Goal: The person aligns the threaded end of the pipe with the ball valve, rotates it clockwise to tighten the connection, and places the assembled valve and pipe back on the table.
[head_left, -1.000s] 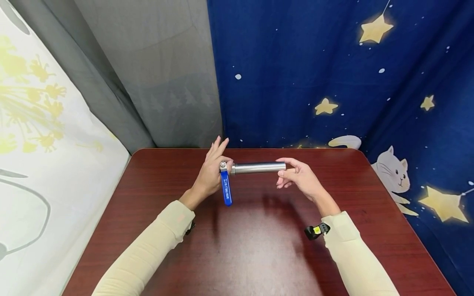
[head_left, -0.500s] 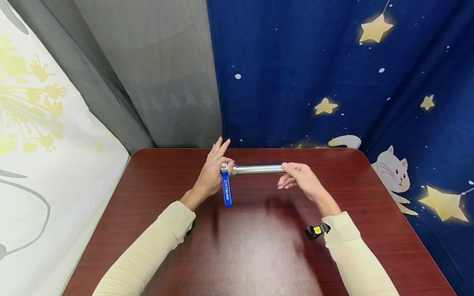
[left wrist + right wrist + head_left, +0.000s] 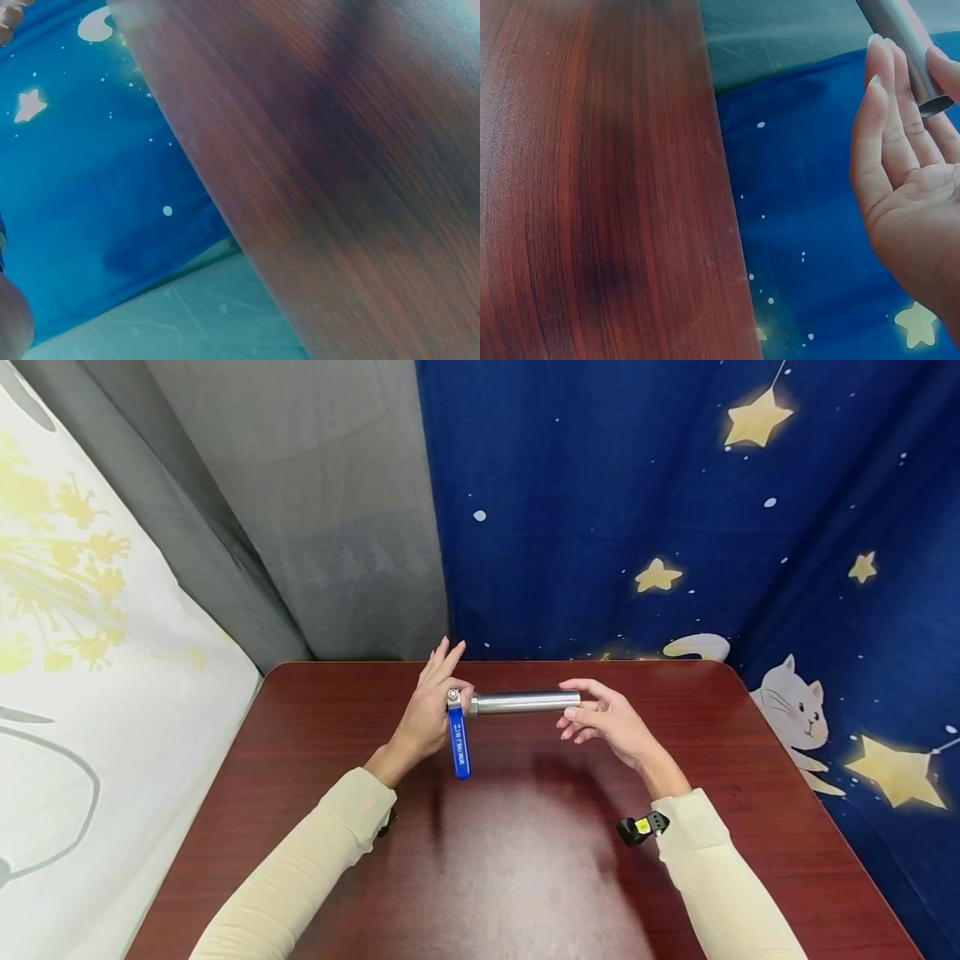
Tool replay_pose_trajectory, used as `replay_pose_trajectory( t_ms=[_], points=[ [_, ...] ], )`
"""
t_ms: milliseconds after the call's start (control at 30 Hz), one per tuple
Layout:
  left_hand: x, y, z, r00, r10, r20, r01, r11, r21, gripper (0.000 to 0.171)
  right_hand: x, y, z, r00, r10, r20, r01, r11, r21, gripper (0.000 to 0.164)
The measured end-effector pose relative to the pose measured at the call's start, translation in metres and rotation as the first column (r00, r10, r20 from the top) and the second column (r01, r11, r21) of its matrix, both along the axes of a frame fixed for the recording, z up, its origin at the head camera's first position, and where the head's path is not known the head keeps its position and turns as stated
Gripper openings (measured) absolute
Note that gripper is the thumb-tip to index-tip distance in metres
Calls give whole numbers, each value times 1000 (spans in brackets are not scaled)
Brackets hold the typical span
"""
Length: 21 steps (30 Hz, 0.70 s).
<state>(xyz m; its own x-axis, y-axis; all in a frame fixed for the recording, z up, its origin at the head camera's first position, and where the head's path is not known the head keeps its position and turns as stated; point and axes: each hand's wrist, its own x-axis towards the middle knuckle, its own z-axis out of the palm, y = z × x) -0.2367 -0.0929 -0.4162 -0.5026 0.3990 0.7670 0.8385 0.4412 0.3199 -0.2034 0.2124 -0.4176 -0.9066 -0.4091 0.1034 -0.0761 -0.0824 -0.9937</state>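
A ball valve [image 3: 453,698] with a blue lever handle [image 3: 459,743] is held above the table by my left hand [image 3: 425,714]. Its thumb lies against the valve body while other fingers stretch up and away. A smooth metal pipe [image 3: 525,702] runs rightward from the valve's hex end, roughly level. My right hand [image 3: 611,722] pinches the pipe's free end, index finger on the far side and thumb on the near side. In the right wrist view, the pipe [image 3: 904,49] shows its hollow end near the thumb. The left hand's grip is not visible in the left wrist view.
Below both hands lies a reddish-brown wooden table [image 3: 517,860]. Behind it hang a grey curtain [image 3: 337,527] and a blue curtain [image 3: 562,527] with stars. A white patterned cloth [image 3: 90,693] hangs at the left.
The right thumb went up over the pipe's end, then came back down to its near side, and the index finger shows on the far side again. The left hand stays nearly still.
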Motion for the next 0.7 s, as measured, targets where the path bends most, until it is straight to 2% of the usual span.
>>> replay_pose_trajectory(
  t_ms=[200, 367, 533, 700],
  points=[
    [1, 0, 0, 1000, -1, 12, 1, 1000, -16, 26, -1, -1, -3, 999, -11, 37, 10, 1000, 10, 35],
    [1, 0, 1, 1000, 6, 21, -5, 1000, -31, 28, -2, -2, -6, 999, -25, 47, 24, 999, 27, 30],
    [1, 0, 0, 1000, 11, 23, -10, 1000, -26, 27, -4, -3, -8, 1000, -25, 10, 25, 997, 69, 35],
    [-1, -1, -1, 1000, 3, 22, -3, 1000, -22, 25, -4, -3, -7, 997, -67, 44, 65, 996, 55, 38]
  ],
)
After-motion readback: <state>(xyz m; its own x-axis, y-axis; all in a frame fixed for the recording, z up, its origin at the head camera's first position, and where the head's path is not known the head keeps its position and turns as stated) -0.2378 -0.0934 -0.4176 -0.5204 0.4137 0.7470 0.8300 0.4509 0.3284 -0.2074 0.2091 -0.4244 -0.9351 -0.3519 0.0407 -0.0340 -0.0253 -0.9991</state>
